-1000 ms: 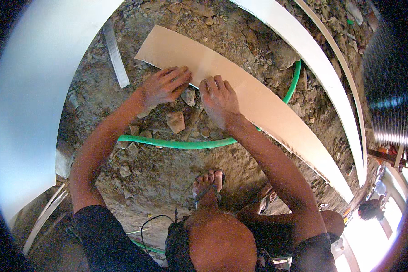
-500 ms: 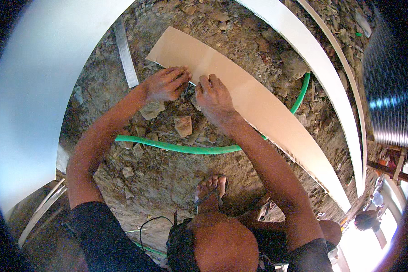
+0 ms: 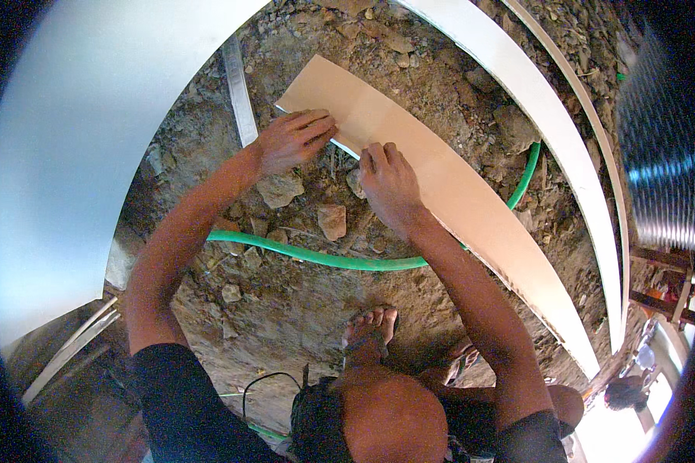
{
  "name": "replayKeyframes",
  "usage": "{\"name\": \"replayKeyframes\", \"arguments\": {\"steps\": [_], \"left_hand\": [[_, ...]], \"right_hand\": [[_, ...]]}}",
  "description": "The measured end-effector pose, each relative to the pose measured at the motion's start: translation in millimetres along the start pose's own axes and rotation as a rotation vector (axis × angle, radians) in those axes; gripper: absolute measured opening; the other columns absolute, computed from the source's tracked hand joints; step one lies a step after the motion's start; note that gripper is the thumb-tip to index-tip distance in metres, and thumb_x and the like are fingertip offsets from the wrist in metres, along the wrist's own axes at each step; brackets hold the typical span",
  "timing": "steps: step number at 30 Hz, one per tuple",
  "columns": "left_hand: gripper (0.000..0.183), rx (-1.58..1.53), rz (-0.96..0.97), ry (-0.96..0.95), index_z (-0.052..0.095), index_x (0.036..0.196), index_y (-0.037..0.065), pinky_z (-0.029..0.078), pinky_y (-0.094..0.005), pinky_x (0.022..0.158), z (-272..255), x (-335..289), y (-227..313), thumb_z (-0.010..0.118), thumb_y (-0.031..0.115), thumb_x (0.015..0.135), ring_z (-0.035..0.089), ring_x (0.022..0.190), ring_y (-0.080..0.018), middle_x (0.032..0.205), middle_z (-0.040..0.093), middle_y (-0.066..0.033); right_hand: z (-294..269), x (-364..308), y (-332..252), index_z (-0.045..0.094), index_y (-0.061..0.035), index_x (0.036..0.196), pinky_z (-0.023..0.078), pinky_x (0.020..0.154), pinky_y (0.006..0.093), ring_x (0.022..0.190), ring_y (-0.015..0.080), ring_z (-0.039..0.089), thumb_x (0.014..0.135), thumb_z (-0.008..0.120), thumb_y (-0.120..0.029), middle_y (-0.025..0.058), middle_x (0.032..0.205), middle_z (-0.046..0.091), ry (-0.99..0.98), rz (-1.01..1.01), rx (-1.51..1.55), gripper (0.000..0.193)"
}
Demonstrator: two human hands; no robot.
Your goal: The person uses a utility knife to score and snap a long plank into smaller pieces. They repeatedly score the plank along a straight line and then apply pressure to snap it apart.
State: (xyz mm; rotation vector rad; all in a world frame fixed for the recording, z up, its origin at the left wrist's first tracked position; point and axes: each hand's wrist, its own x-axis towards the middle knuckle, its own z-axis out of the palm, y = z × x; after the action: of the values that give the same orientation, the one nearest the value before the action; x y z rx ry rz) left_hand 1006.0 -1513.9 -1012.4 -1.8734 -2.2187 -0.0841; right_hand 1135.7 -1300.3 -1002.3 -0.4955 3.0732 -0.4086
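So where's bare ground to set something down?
Mostly bare dirt lies between the green hose and the sandaled foot; a pebbly strip separates the tan board from the narrow white panel. Stones crowd the ground between hose and board.

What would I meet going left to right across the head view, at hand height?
Large white panel, pale flat strip, left hand, right hand, long white board, narrow tan strip, dark ribbed sheet.

No text, label, brand, number or sign can be read anywhere in the frame; toward the lower right, glare and small size leave any lettering impossible to make out.
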Motion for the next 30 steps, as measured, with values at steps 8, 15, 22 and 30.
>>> {"name": "replayKeyframes", "arguments": {"steps": [8,15,22,30], "left_hand": [[0.029,-0.223,0.0,0.128,0.069,0.103,0.007,0.054,-0.037,0.09,-4,44,57,0.065,0.02,0.077,0.059,0.112,-0.0225,0.112,0.063,-0.0046],[0.031,-0.214,-0.018,0.167,0.072,0.099,0.008,0.054,-0.036,0.084,9,57,78,0.067,0.02,0.072,0.059,0.11,-0.0204,0.109,0.064,-0.0026],[0.029,-0.24,-0.006,0.095,0.072,0.099,0.007,0.052,-0.0374,0.079,16,62,81,0.066,0.017,0.073,0.06,0.106,-0.0205,0.108,0.064,-0.0026],[0.031,-0.305,-0.109,0.133,0.069,0.104,0.004,0.049,-0.0403,0.088,17,64,91,0.067,0.012,0.074,0.06,0.108,-0.0242,0.109,0.063,-0.0067]], "right_hand": [[-1,-71,30,0.058,0.0027,0.108,0.051,0.079,0.0398,0.098,0.0307,0.056,0.075,0.062,-0.008,0.0148,0.105,0.056,0.165,0.05,-0.117,0.035],[18,-81,34,0.06,0.0014,0.112,0.054,0.087,0.0432,0.1,0.0362,0.06,0.077,0.061,-0.011,0.0189,0.106,0.061,0.079,0.068,-0.009,0.037],[-8,-88,34,0.059,0.0003,0.105,0.05,0.08,0.0434,0.092,0.0322,0.057,0.077,0.067,-0.006,0.0149,0.098,0.059,0.159,0.159,0.113,0.03],[-25,-165,54,0.06,0.0004,0.11,0.05,0.085,0.0443,0.099,0.035,0.058,0.078,0.067,-0.008,0.0163,0.106,0.06,0.189,0.36,0.12,0.034]]}}
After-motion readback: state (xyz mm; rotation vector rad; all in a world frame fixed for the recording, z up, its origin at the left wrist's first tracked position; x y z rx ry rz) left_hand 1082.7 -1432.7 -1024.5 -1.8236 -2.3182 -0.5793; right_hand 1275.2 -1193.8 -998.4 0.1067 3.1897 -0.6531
